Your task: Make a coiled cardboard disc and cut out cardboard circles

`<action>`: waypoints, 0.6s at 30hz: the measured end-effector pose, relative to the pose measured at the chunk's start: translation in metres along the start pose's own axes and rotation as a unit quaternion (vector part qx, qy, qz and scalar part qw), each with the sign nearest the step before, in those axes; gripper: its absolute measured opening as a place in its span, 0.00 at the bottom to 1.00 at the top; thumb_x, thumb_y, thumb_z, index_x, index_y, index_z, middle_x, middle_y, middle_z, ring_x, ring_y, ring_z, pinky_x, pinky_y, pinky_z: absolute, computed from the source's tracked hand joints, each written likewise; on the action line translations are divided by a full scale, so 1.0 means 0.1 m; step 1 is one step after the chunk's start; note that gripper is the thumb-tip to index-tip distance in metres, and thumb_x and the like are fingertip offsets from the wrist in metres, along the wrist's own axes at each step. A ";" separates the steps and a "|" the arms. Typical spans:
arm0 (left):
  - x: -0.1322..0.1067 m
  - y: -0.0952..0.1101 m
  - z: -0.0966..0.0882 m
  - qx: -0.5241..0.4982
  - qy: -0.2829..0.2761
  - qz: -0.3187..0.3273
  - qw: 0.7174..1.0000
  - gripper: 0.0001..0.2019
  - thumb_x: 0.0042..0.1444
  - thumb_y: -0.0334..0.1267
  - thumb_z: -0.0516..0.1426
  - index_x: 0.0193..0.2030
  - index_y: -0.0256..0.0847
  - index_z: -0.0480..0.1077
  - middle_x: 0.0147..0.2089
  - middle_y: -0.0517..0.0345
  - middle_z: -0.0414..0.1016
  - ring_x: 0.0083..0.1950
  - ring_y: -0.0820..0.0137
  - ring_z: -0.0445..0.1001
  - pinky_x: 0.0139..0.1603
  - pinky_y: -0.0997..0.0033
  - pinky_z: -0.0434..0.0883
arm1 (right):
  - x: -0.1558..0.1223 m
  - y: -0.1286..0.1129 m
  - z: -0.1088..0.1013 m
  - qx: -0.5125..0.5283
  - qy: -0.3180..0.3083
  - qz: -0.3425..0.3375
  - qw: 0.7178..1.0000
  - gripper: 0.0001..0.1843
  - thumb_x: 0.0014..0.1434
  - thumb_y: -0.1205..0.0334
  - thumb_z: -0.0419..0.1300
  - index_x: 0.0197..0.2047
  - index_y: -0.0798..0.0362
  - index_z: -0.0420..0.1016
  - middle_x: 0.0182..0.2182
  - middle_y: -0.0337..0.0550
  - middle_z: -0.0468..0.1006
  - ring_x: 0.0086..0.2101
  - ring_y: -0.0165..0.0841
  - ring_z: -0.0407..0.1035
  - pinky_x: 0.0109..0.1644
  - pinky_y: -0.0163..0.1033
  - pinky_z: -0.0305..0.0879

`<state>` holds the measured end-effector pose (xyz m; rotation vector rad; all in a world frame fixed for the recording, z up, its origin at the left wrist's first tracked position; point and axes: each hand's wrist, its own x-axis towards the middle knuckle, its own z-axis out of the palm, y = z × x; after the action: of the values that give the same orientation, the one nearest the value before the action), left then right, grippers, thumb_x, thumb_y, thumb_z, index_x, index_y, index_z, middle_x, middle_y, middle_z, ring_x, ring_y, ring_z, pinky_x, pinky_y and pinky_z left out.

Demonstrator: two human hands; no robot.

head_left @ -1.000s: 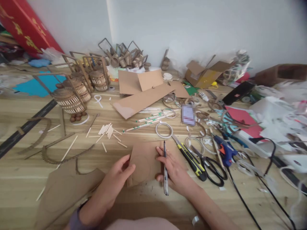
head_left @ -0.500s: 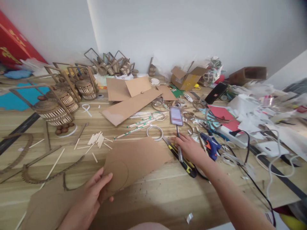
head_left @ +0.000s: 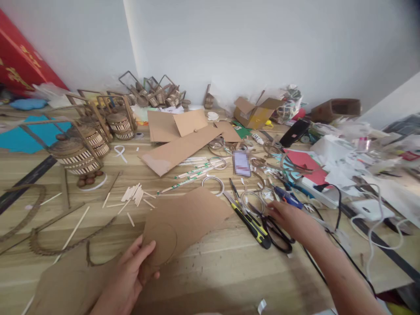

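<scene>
My left hand is closed on the near left edge of a brown cardboard sheet, thumb on top. A circle is drawn beside the thumb. To the right, my right hand hovers by the black-handled scissors, its fingers stretched leftward and seemingly holding nothing. Just behind those fingers is a blue glue gun, partly covered. A yellow-and-black utility knife lies between the sheet and the scissors. A pen rests against the knife's upper end. Another cardboard piece lies partly beneath my left forearm.
Small wooden-slat baskets stand at left. Short sticks lie in a pile. Cardboard pieces, a phone and a tape ring lie beyond the sheet. Cables and a power strip occupy the right side.
My right hand has let go of the pen, which now lies by the knife. It has moved right, to the scissors and glue gun. My left hand still holds the cardboard.
</scene>
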<state>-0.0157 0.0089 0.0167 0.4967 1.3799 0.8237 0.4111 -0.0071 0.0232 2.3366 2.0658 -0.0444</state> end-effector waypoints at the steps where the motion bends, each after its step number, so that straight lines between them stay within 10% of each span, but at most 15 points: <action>1: 0.00 0.00 0.02 -0.018 0.013 -0.009 1.000 0.23 0.37 0.41 0.73 0.42 0.47 0.75 0.45 0.56 0.83 0.43 0.58 0.80 0.22 0.75 0.75 | -0.10 0.03 0.02 0.008 -0.013 0.012 1.000 0.10 0.62 0.65 0.56 0.39 0.52 0.79 0.34 0.51 0.86 0.34 0.45 0.81 0.35 0.42 0.73; 11: -0.02 0.01 0.16 -0.053 -0.020 0.008 0.998 0.24 0.36 0.39 0.73 0.41 0.46 0.72 0.43 0.56 0.83 0.41 0.60 0.80 0.25 0.76 0.74 | -0.36 -0.03 0.21 0.095 -0.008 0.039 0.995 0.21 0.59 0.67 0.48 0.52 0.57 0.74 0.48 0.61 0.83 0.45 0.48 0.80 0.49 0.49 0.75; 18: -0.10 -0.03 0.21 -0.072 -0.069 0.042 0.994 0.30 0.41 0.38 0.68 0.54 0.46 0.70 0.46 0.54 0.80 0.43 0.60 0.78 0.27 0.73 0.74 | -0.44 0.03 0.07 0.154 0.052 0.052 0.985 0.20 0.58 0.55 0.47 0.48 0.55 0.69 0.37 0.62 0.82 0.37 0.52 0.80 0.40 0.54 0.76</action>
<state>0.0057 0.0030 0.0241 0.4921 1.1701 0.9339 0.4084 -0.0512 0.0176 2.6741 2.1129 -0.2640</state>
